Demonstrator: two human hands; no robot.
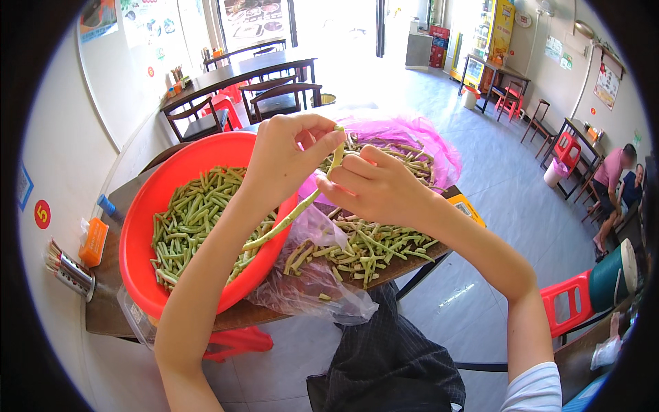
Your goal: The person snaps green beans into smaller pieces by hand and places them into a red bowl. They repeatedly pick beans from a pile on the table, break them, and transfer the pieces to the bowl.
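Between thumb and fingers, my left hand grips the upper end of a long green bean. My right hand pinches the same bean slightly lower, and its tail hangs down over the rim of a large red plastic basin. Short pieces of green bean fill much of that basin, partly hidden behind my left forearm. Just below my right hand, a loose heap of beans and bean ends lies on the table. More long beans rest on a pink plastic bag beyond it.
A clear plastic bag drapes over the front edge of the wooden table. A chopstick holder and an orange tissue box stand by the left wall. Red stool at right; two people sit farther off.
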